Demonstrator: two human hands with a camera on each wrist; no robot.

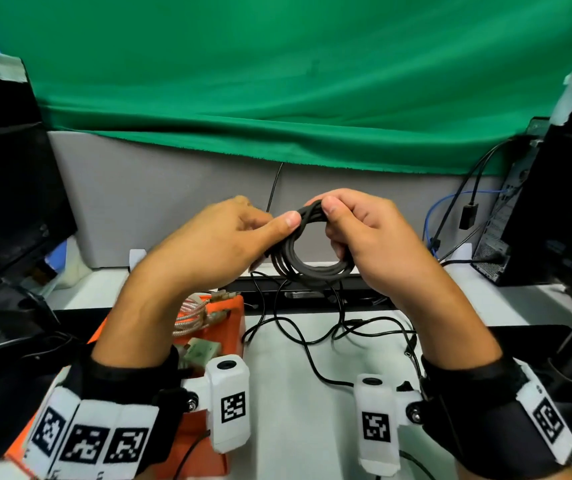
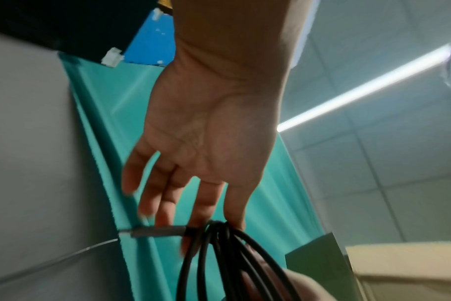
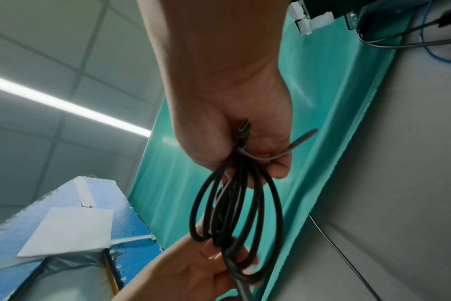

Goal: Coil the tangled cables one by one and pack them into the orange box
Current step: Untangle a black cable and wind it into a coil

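black cable coil (image 1: 309, 244) | light, springy, loops want to fan | both hands pinch its top: left hand (image 1: 222, 237), right hand (image 1: 371, 233) | best held across bundled strands

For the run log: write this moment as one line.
both hands hold coiled black cable | orange box holds braided cable | packing pending

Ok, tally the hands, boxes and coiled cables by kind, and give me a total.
Hands: 2, left hand and right hand, both holding the black coil
Orange box: 1
Coiled cables: 2, black coil and pinkish braided coil in the box
Total: 5
The loose black cables on the table are too tangled to count.
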